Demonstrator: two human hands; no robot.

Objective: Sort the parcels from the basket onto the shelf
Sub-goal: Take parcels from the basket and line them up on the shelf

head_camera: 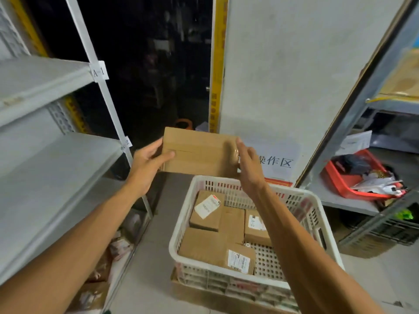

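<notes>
Brown cardboard, plain and flat, makes up the parcel (199,152) held up at the middle of the frame, above the far rim of the basket (182,223). Its facing side bears no label, only a strip of clear tape along the long seam, and it tilts slightly down to the right. The left hand (147,164) grips its left end, thumb laid across the front and fingers behind. The right hand (249,166) lies against the right end with fairly straight fingers; it is blurred.

Below, the white perforated basket holds more cardboard boxes (201,243), packed close together, three of them showing white printed labels.

At the left of the frame stands the grey metal shelf (56,159), its post carrying a tag (99,71) marked A-1. On the wall behind the parcel hangs a white sign (275,160) with blue characters. At the right, a red tray (340,182) of odds and ends sits on another rack.
</notes>
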